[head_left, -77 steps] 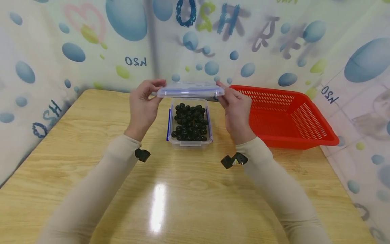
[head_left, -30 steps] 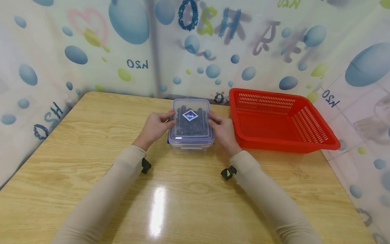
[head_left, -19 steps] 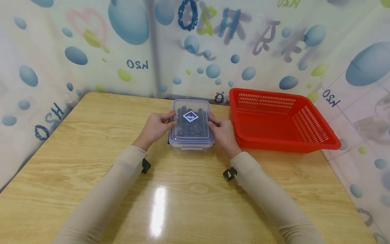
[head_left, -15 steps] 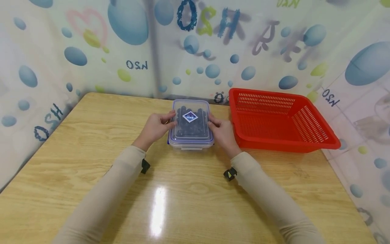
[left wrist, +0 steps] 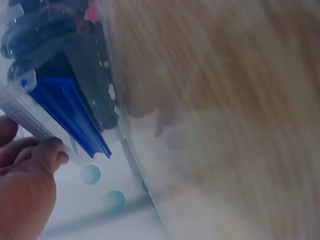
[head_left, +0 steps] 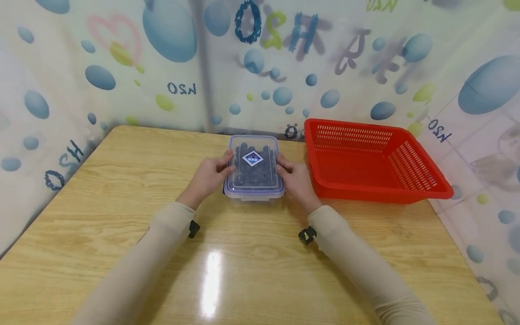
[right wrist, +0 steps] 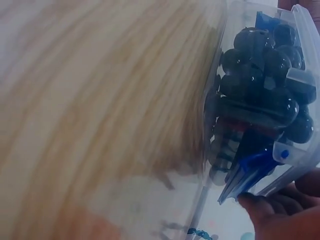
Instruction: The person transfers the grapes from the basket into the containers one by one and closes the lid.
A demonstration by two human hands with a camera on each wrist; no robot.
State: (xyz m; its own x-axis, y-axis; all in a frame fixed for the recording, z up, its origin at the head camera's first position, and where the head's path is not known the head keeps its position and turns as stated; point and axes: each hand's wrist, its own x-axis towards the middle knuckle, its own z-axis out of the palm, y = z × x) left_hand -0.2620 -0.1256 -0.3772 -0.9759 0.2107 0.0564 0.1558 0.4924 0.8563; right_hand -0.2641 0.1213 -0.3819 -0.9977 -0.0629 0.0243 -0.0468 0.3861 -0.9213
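A clear plastic food container (head_left: 255,196) stands on the table, and its transparent lid (head_left: 253,183) with a blue seal and a diamond label lies on top. Through the walls show many dark, glossy round balls (right wrist: 252,37). My left hand (head_left: 207,177) holds the lid's left edge, thumb above; my right hand (head_left: 298,180) holds the right edge in the same way. In the left wrist view a blue latch flap (left wrist: 67,115) hangs loose beside the fingers. Another blue latch flap (right wrist: 256,169) slants outward near the right hand in the right wrist view.
A red perforated plastic basket (head_left: 353,169) stands close on the right, near my right hand. The wooden table (head_left: 260,271) extends in front and to the left. Behind it hangs a patterned curtain (head_left: 134,99) with blue and green dots.
Both hands have brought the lid down from above the container onto its top. Over the last half second they stay at its sides, with the fingers shifting only slightly.
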